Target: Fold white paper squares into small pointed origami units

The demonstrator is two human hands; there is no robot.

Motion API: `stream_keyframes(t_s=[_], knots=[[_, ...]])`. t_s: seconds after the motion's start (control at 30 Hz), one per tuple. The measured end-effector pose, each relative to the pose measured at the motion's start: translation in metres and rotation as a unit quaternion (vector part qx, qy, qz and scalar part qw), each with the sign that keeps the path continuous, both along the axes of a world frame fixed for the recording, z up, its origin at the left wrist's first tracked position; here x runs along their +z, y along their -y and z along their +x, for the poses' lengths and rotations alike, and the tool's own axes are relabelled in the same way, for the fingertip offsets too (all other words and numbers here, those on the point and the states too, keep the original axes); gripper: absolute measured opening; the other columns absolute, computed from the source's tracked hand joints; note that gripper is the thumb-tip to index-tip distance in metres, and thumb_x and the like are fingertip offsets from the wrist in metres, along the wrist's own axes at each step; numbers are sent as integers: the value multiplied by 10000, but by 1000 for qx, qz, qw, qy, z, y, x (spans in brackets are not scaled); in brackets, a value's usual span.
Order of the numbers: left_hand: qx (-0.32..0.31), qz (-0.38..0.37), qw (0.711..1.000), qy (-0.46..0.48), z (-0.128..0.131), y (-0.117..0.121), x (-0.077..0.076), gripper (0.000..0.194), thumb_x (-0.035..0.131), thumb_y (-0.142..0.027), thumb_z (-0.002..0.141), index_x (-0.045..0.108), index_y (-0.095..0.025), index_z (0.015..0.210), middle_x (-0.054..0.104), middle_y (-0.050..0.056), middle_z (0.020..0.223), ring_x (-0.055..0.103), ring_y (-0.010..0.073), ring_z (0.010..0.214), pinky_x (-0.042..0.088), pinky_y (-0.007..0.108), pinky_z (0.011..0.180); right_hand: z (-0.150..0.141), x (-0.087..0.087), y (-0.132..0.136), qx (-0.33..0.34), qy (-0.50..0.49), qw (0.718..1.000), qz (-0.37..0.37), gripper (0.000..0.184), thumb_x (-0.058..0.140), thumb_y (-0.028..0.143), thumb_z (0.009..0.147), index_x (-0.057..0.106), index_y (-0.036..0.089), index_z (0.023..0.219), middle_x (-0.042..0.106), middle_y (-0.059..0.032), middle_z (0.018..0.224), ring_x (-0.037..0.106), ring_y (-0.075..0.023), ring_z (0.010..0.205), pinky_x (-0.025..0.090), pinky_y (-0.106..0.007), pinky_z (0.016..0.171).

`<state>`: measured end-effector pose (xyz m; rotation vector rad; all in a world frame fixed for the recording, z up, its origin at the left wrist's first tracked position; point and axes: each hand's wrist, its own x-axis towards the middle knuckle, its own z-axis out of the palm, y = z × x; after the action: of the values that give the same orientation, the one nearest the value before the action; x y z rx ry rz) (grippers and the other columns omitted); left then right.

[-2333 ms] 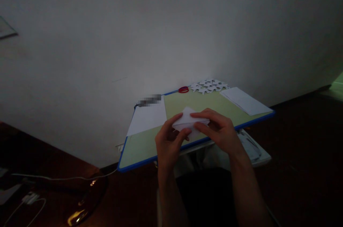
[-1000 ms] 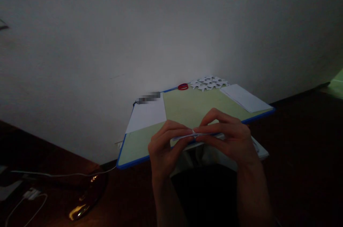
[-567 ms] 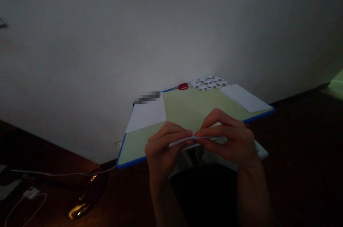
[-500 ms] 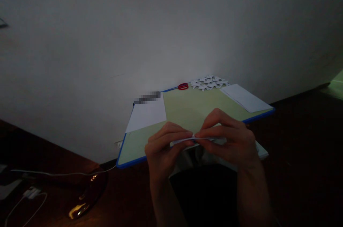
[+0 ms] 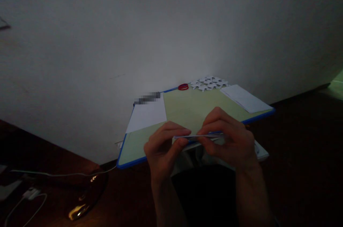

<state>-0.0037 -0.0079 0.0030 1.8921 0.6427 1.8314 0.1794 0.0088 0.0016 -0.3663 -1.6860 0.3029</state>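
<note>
A thin piece of folded white paper [image 5: 193, 136] is positioned above the near edge of the surface [image 5: 193, 105], clear of it and seen nearly edge-on. The left hand [image 5: 162, 148] grips its left end: the thumb lies below, the other fingers above, with a narrow opening occupied by the paper. The right hand [image 5: 232, 141] grips the right portion in the same manner, its fingers closed narrowly on the paper. The two sets of fingertips are near each other, with a short exposed section of paper between them.

The surface is pale green with a blue rim [image 5: 134, 163]. A white sheet [image 5: 147, 114] covers its far left area; a pixelated object [image 5: 147, 98] lies along that sheet's far edge. A red looped handle [image 5: 183, 87] is located at the far edge, just left of a cluster of folded paper pieces [image 5: 209, 83]. White sheets [image 5: 246, 98] lie at the right end. A wall [image 5: 171, 23] stands behind.
</note>
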Motion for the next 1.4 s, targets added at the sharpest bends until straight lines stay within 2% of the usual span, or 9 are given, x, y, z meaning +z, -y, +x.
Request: stream_keyframes(t_s=[0.13, 0.2, 0.33, 0.8, 0.9, 1.0, 1.13, 1.23, 1.4], knots=[[-12, -21, 1000, -19, 3, 0, 2, 169, 832, -156, 778, 784, -223, 925, 736, 45, 848, 669, 181, 790, 545, 321, 689, 0, 0, -1, 5, 5, 1000, 1, 202, 744, 104, 836, 725, 240, 984, 660, -26, 851, 618, -192, 785, 520, -348, 658], [-20, -22, 999, -22, 4, 0, 2, 158, 819, -131, 786, 783, -230, 903, 736, 37, 824, 669, 174, 764, 544, 317, 676, 1, 0, -1, 12, 9, 1000, -3, 204, 744, 111, 841, 729, 246, 993, 662, -26, 855, 622, -192, 784, 523, -345, 652], [-42, -4, 999, -20, 1, -1, 0, 129, 798, -186, 823, 796, -237, 942, 748, 52, 844, 677, 188, 774, 548, 344, 685, 2, -2, -2, 21, -1, 1000, -11, 196, 760, 122, 835, 732, 247, 984, 652, -21, 848, 619, -187, 770, 520, -340, 646], [27, 37, 999, -1, 1, -1, -1, 203, 776, -70, 816, 789, -245, 918, 753, 15, 829, 659, 155, 744, 522, 324, 672, 0, -2, -2, 12, 3, 1000, -23, 196, 780, 154, 839, 739, 246, 1007, 654, -22, 867, 625, -189, 801, 531, -342, 676], [42, 56, 997, -14, 0, -2, -1, 214, 791, -91, 808, 803, -265, 932, 762, 17, 835, 669, 167, 748, 527, 339, 681, -1, 0, -1, 1, -2, 1000, -22, 225, 812, 217, 825, 750, 267, 1035, 666, -25, 883, 630, -201, 818, 546, -360, 694], [45, 63, 997, -28, -1, -1, 0, 196, 794, -130, 815, 811, -283, 936, 773, 20, 838, 681, 180, 738, 534, 360, 687, -3, 2, 0, 4, 0, 1000, -15, 177, 798, 216, 842, 765, 270, 1008, 677, -25, 853, 627, -199, 797, 541, -365, 693], [47, 60, 997, -28, 0, 2, 0, 85, 767, -280, 862, 816, -298, 929, 772, 33, 809, 682, 195, 717, 536, 393, 689, -6, 2, 0, 5, -19, 1000, 24, 214, 789, 153, 839, 779, 290, 1004, 693, -8, 778, 607, -193, 733, 508, -379, 678], [55, 66, 996, -5, 3, 3, -2, 122, 723, -394, 888, 814, -320, 920, 746, 30, 757, 664, 199, 697, 533, 402, 672, -9, 2, 3, 4, -47, 998, 46, 288, 797, 118, 822, 788, 310, 1036, 694, 8, 727, 585, -184, 678, 487, -377, 649], [35, 76, 995, 58, 6, 0, -2, 85, 775, -340, 838, 799, -348, 918, 695, 10, 724, 600, 176, 654, 498, 368, 615, -12, 5, 9, 2, -67, 997, 40, 321, 819, 124, 808, 796, 330, 1054, 705, 12, 702, 574, -176, 634, 475, -379, 628]])
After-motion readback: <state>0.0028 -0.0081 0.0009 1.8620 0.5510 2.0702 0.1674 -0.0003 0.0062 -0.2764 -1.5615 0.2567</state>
